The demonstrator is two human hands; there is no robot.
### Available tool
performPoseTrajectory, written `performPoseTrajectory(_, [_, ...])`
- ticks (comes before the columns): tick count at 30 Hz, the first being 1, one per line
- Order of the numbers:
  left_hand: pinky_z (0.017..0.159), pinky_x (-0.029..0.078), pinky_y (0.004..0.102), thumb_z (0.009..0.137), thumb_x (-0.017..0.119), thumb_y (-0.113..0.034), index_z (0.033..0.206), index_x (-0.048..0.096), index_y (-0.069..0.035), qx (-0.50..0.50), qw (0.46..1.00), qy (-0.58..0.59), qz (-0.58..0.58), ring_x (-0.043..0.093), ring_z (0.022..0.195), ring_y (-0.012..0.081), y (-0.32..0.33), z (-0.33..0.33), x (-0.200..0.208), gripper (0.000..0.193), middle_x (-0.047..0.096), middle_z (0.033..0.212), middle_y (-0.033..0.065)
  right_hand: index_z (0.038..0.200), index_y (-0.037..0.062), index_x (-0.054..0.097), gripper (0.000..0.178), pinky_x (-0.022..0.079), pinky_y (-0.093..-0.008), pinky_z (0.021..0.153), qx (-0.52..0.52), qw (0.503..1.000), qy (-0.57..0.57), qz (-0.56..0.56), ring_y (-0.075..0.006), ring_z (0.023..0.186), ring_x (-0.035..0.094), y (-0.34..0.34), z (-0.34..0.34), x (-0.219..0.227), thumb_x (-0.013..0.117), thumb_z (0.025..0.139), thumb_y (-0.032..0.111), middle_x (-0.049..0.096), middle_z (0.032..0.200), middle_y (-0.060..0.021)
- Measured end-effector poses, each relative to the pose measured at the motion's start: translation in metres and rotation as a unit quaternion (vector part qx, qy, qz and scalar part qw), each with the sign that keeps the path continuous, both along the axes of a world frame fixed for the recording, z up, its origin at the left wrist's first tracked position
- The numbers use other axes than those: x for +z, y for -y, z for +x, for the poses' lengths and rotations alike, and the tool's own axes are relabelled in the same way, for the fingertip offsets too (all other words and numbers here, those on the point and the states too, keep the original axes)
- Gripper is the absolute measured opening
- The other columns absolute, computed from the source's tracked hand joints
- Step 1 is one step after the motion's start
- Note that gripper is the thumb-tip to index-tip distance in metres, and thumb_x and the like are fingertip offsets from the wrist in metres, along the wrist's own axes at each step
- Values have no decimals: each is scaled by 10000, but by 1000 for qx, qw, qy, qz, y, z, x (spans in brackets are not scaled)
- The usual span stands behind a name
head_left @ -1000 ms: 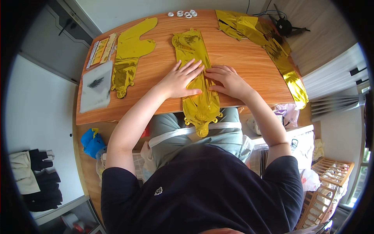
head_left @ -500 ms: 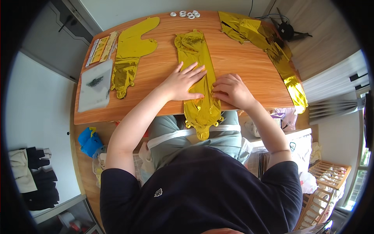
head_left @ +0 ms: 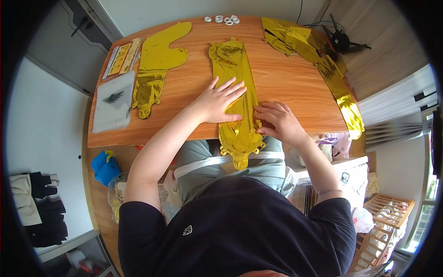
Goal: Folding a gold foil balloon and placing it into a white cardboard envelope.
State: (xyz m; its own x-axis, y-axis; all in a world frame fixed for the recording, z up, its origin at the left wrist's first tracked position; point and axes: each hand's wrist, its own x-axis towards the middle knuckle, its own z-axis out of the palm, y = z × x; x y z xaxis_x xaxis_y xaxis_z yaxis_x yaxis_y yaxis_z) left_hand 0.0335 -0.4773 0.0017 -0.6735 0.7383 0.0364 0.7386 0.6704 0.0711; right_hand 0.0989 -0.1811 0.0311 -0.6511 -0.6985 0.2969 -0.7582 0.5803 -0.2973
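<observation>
A long, flat gold foil balloon [head_left: 233,69] lies lengthwise in front of me, its tabbed lower end hanging past the table's near edge over my lap. My left hand [head_left: 221,102] rests on the foil with fingers spread, pressing it down. At the balloon's right edge, my right hand [head_left: 279,121] touches the folded side with bent fingers; thumb and fingers are apart, and whether they pinch the foil I cannot make out. Creases run along the balloon between the hands.
Another flat gold foil balloon [head_left: 159,57] lies at the left, near a clear plastic bag [head_left: 113,104] and paper strips [head_left: 121,59]. Small white ribbon rolls [head_left: 228,21] sit at the far edge. More gold foil [head_left: 318,60] runs along the right edge, beside a black fan-like object [head_left: 340,41].
My right hand has slid slightly down along the balloon's right edge, its fingers opening a little. The left hand stays spread on the foil. The whole view has shifted slightly.
</observation>
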Motion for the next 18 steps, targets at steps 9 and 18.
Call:
performPoseTrajectory(9, [1287,95,642,914,480,-835,1687,210,-164,-5,1000,23,-9,138,1628,293,0,1,4,1059,203,1756,70,1535,95,486,972,365,-517,1202,13,997,33,69,-366,1464,449,-8,12,0,905,692,335,516,1568,-114])
performPoseTrajectory(18, [1296,80,620,923,569,-765,1701,156,-213,-5,999,44,-29,126,1629,295,-2,6,13,1040,175,1763,53,1422,81,569,796,477,-471,1102,15,998,50,-47,-364,1329,574,1,11,1,871,689,149,601,1444,-151])
